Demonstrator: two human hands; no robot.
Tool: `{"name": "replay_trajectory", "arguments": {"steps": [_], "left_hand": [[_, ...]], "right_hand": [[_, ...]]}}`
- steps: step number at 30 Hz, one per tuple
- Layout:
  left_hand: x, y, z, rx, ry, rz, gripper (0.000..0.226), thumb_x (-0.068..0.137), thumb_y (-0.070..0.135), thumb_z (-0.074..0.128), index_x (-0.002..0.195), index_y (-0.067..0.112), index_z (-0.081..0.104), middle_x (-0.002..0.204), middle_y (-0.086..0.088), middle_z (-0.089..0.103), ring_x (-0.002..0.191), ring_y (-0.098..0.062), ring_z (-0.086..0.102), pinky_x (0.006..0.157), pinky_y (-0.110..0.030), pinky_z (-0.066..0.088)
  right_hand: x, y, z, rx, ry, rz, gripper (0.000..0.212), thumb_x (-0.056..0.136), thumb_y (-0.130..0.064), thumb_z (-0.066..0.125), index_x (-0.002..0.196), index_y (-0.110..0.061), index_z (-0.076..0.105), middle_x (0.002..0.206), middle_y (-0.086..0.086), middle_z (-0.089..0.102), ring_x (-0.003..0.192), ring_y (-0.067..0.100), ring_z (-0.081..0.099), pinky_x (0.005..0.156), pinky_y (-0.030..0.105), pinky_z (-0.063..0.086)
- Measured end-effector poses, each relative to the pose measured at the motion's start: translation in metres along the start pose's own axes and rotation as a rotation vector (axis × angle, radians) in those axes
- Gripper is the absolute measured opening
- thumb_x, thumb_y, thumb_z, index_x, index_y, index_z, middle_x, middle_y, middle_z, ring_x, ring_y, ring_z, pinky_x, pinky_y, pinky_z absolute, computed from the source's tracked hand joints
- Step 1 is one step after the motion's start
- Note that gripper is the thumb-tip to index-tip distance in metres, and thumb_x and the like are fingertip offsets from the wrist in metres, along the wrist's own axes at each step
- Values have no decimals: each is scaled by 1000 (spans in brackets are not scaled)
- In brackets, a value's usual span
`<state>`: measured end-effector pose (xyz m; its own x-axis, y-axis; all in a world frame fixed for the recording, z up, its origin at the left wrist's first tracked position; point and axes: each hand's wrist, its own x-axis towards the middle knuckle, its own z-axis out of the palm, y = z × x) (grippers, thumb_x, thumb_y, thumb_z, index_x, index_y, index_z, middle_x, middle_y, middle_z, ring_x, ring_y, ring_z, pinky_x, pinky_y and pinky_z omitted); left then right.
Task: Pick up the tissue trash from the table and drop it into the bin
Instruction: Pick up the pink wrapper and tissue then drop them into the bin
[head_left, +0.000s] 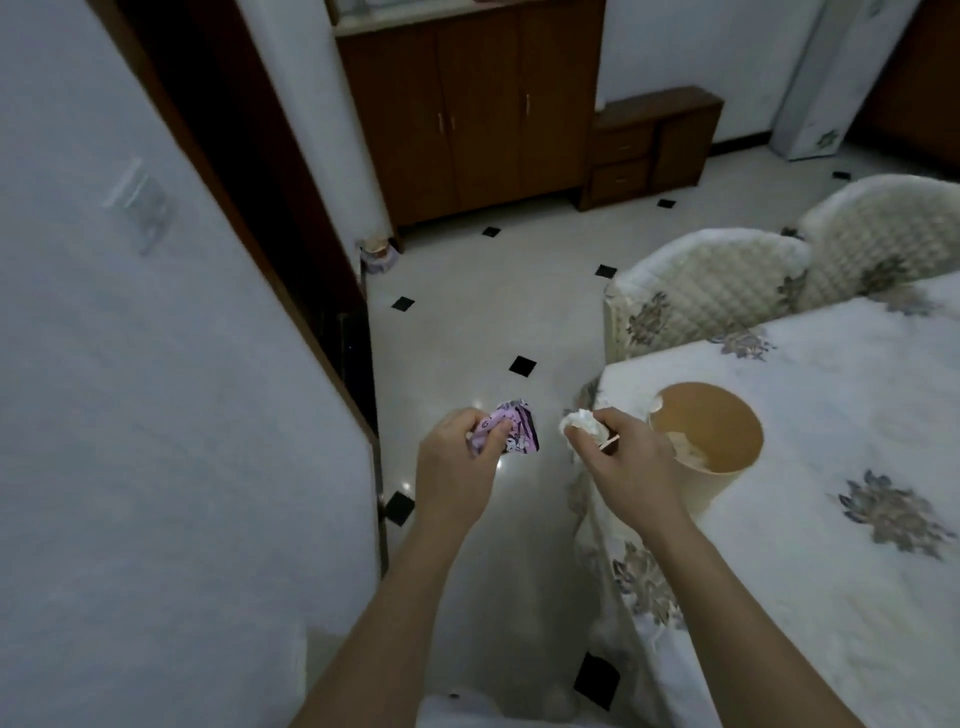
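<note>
My right hand (621, 460) is closed around a crumpled white tissue (737, 422), with a thin stick poking out beside it. It hovers over the floor just left of the table's corner. A beige round bin (727, 483) stands on the table (831, 597) right beside that hand, with white tissue lying inside. My left hand (457, 467) grips a crumpled purple wrapper (511, 434) above the floor, apart from the right hand.
The table wears a white floral cloth. Two padded chairs (711, 291) stand at its far side. A white wall and dark door frame (291, 249) close in on the left. Brown cabinets (467, 114) line the far wall across the tiled floor (467, 322).
</note>
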<state>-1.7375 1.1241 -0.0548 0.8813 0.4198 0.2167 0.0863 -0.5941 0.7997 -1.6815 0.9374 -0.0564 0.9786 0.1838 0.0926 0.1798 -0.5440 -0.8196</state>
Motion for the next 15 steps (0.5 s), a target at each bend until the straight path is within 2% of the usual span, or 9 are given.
{"name": "replay_trajectory", "arguments": {"steps": [2,4,7,11,15], "left_hand": [[23,2,19,-5,-46,35,39,91,38,64,66,12,51,58,3,47,55,-13,41,53,-31,36],[45,7,39,-17,-106,80,40,91,36,65,62,15,46,57,5,43,54,-12,38,53,-32,35],[75,16,71,-61,-214,136,41,90,32,67,60,19,42,56,6,40,53,-9,36,53,-30,33],[105,27,110,-110,-377,234,36,90,31,67,65,14,48,58,5,43,53,-9,38,51,-23,30],[130,43,136,-89,-505,369,32,91,34,66,64,23,51,62,5,48,59,-15,50,54,-28,39]], "right_hand": [[12,6,-11,-35,44,17,13,90,-40,64,82,-30,63,61,-12,57,59,3,55,52,20,32],[22,15,-21,-60,101,65,13,91,-39,64,81,-29,63,62,-11,58,59,4,55,51,20,31],[34,33,-36,-94,212,164,17,91,-41,63,81,-26,63,64,-8,59,61,6,56,51,24,37],[40,47,-55,-130,365,304,16,92,-40,61,103,-29,64,84,-11,65,74,11,61,63,32,46],[42,48,-65,-168,470,404,9,91,-44,59,96,-37,60,76,-12,64,68,9,62,61,37,51]]}}
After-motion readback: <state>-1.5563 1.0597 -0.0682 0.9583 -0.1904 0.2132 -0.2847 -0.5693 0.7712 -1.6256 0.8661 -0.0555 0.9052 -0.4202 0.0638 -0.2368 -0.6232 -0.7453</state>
